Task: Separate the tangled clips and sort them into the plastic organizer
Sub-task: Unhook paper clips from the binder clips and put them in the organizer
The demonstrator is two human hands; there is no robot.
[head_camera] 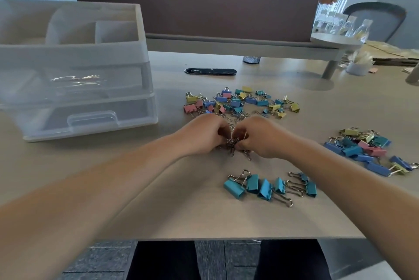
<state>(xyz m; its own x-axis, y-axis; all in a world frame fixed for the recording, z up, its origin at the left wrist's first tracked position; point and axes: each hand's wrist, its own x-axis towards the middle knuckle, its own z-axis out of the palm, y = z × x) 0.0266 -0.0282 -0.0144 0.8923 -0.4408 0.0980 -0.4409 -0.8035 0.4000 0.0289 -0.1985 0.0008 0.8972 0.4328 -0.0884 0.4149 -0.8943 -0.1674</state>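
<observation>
My left hand and my right hand meet at the middle of the table, both pinching a tangled bunch of silver paper clips. Just beyond them lies a mixed heap of small binder clips in blue, yellow, pink and teal. Several larger teal binder clips lie in a row nearer to me. A second mixed pile of binder clips sits at the right. The translucent plastic organizer, with top compartments and drawers, stands at the left.
A brown desk divider runs across the back. A black cable slot and a mesh cup sit behind the clips. A chair and clear bottles are at the far right. The table's front edge is close to my legs.
</observation>
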